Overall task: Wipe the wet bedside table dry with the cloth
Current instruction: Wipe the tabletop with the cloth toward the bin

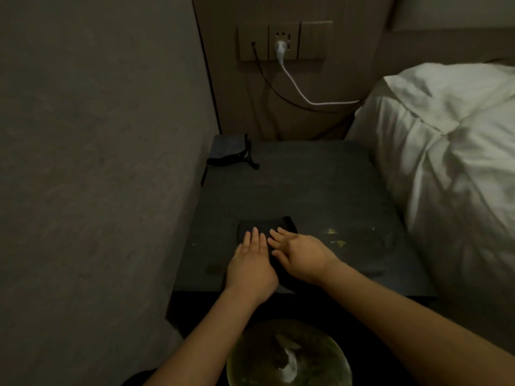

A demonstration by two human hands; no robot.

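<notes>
A dark cloth [266, 224] lies flat on the dark bedside table [301, 179], near its front edge. My left hand [250, 266] rests palm down on the cloth's left part, fingers straight and close together. My right hand [301, 257] presses on the cloth beside it, fingers pointing left and slightly spread. The near part of the cloth is hidden under both hands. Shiny wet patches [335, 237] glint on the table to the right of my right hand.
A small dark pouch with a strap [231, 151] sits at the table's back left corner. A grey wall [97, 162] borders the left, a white pillow and bedding [446, 151] the right. Cables [295, 84] hang from wall sockets behind. A round bin [287, 355] stands below.
</notes>
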